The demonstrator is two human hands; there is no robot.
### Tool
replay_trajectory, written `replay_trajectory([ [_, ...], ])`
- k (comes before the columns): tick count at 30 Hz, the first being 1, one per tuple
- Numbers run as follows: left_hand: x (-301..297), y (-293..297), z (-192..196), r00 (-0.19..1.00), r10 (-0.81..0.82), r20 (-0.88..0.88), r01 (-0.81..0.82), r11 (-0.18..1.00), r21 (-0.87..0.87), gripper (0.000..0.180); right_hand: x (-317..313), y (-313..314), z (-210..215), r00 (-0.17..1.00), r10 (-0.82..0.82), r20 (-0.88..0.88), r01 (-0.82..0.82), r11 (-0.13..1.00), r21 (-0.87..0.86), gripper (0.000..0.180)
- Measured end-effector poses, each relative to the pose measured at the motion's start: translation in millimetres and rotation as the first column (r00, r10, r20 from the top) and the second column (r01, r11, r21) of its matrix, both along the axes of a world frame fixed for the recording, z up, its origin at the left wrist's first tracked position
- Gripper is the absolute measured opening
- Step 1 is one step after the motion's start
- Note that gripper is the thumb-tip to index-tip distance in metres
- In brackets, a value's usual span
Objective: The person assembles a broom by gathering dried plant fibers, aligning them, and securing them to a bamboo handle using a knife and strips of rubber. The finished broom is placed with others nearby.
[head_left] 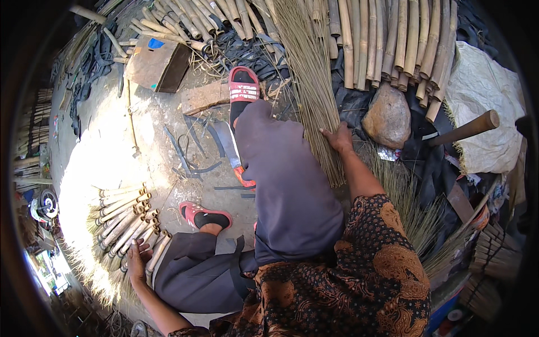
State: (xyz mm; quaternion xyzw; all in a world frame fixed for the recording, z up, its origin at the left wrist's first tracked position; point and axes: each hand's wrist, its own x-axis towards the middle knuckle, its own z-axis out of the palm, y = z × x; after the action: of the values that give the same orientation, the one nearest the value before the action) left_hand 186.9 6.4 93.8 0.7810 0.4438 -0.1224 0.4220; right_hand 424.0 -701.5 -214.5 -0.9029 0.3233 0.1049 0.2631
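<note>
My right hand (339,138) grips the right edge of a long bundle of thin broom straws (306,73), thumb across the top; its other fingers are partly hidden. The bundle runs from the far edge down beside my bent right leg. At lower left my left hand (138,260) is open with fingers apart, against a pile of short hand brooms (120,222) with bamboo handles. I cannot tell whether it presses on one. Between my feet a large knife (243,175) with an orange handle lies on the floor, partly behind my leg, among black rubber strips (216,140).
Cut bamboo poles (393,39) are stacked at the far side, with a big stone (387,116) below them. A wooden handle (469,128) sticks up by a white sack (485,101). A cardboard box (154,64) and a wooden board (205,97) lie far left. More straw (404,202) spreads at right.
</note>
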Motion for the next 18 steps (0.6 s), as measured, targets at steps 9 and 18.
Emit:
replay_trajectory([
  [9,-1,-1,-2,0.998,-0.036,-0.052,0.035,0.999,-0.007,0.062,10,-2,-1,0.997,0.059,-0.043,-0.048,0.975,0.215,0.058],
  [18,0,-6,1,0.996,-0.07,-0.053,0.07,0.998,0.003,0.064,12,-15,-1,0.999,0.01,0.042,-0.03,0.864,0.503,0.046],
])
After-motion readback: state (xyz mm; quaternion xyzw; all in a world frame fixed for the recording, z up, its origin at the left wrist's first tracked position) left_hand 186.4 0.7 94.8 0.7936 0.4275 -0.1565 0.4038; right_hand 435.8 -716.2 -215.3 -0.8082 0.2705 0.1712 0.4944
